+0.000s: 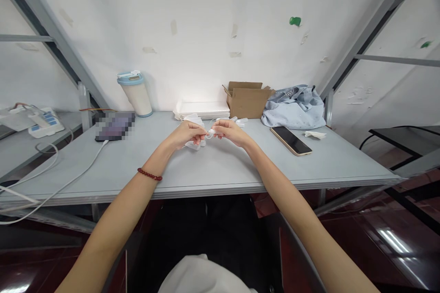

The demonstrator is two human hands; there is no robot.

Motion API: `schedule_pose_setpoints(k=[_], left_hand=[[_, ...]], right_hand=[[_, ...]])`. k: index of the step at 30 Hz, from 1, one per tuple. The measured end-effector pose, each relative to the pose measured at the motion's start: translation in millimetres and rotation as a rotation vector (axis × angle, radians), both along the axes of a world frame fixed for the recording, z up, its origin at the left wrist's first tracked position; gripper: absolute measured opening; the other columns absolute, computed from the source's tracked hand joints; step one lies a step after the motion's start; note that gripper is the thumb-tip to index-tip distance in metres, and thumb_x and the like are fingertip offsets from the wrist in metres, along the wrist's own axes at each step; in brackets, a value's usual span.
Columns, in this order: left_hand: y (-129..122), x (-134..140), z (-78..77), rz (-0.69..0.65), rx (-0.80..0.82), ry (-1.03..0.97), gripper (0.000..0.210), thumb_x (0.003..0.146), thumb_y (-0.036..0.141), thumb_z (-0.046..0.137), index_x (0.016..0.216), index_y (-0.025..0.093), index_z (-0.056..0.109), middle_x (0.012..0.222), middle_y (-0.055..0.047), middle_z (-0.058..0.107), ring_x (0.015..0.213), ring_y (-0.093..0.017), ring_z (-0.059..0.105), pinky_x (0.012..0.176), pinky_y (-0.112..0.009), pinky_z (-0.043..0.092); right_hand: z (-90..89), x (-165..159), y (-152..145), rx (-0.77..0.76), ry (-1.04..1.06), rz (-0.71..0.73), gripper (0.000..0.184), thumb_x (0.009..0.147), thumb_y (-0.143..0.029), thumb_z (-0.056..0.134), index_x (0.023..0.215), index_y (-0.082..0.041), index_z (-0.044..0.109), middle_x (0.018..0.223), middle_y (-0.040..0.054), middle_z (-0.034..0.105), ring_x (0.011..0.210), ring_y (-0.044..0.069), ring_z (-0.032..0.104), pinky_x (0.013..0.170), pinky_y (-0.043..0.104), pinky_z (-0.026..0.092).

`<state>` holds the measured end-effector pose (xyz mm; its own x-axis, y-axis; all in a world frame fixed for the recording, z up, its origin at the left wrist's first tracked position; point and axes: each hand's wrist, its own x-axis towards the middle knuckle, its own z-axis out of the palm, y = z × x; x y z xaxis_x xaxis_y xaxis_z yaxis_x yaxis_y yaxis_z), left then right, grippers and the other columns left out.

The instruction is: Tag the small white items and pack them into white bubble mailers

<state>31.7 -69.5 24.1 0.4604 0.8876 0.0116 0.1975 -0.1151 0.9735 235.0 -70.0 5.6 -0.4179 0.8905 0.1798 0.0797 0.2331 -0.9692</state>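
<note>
Over the middle of the grey table, my left hand [189,135] and my right hand [231,131] meet with fingers pinched. Between their fingertips is a small white piece with a thin white loop [210,134]; its exact kind is too small to make out. Both hands are closed on it, the right around its thicker part and the left at its thin end. Beneath and behind my left hand lie several translucent white pieces [194,119]. More small white pieces [241,122] rest just behind my right hand.
Behind my hands are a stack of flat white items [204,109], an open cardboard box [250,100] and a light blue cloth [294,112]. A phone [291,140] and a crumpled tissue [315,134] lie right. Left are a tumbler [136,94] and a blurred device [116,126] with a white cable [82,171].
</note>
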Motion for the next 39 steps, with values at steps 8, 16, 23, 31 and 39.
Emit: schedule_pose_setpoints(k=[8,16,23,31,39], left_hand=[[2.1,-0.8,-2.3,-0.015,-0.051,-0.016,0.019,0.069,0.027,0.072,0.057,0.013,0.066,0.058,-0.002,0.06,0.047,-0.008,0.052,0.049,-0.022,0.043],[11.7,-8.0,-2.7,0.057,-0.123,-0.072,0.024,0.077,0.035,0.069,0.077,0.012,0.072,0.066,-0.003,0.062,0.052,-0.008,0.053,0.052,-0.022,0.044],[3.4,-6.5,3.6,0.023,-0.064,-0.026,0.024,0.071,0.036,0.075,0.071,0.013,0.069,0.066,-0.002,0.061,0.054,-0.008,0.053,0.051,-0.021,0.043],[1.6,-0.6,-2.2,0.007,-0.05,0.007,0.019,0.067,0.027,0.074,0.058,0.013,0.066,0.055,-0.001,0.058,0.048,-0.008,0.05,0.048,-0.021,0.041],[2.0,-1.3,-4.3,-0.031,-0.071,-0.008,0.015,0.066,0.024,0.074,0.06,0.012,0.068,0.056,-0.002,0.059,0.049,-0.008,0.051,0.047,-0.021,0.041]], right_hand=[[-3.2,-4.1,3.5,0.074,-0.007,-0.052,0.015,0.074,-0.033,0.062,0.075,-0.018,0.063,0.07,-0.0008,0.062,0.062,0.01,0.049,0.062,0.025,0.039],[-0.1,-3.0,5.3,0.031,0.081,-0.104,0.015,0.072,-0.033,0.064,0.071,-0.018,0.061,0.067,-0.0007,0.061,0.063,0.01,0.05,0.061,0.025,0.038],[2.8,-4.0,1.8,0.046,0.045,-0.103,0.014,0.072,-0.032,0.064,0.071,-0.019,0.061,0.068,-0.0009,0.062,0.063,0.01,0.049,0.061,0.025,0.038],[1.3,-0.5,-2.0,0.096,-0.052,-0.049,0.017,0.074,-0.034,0.064,0.076,-0.018,0.062,0.07,-0.0005,0.063,0.063,0.01,0.051,0.064,0.026,0.041],[4.6,-1.0,-5.2,0.115,-0.109,-0.032,0.016,0.075,-0.034,0.063,0.076,-0.018,0.062,0.07,-0.0002,0.063,0.065,0.011,0.053,0.064,0.026,0.042]])
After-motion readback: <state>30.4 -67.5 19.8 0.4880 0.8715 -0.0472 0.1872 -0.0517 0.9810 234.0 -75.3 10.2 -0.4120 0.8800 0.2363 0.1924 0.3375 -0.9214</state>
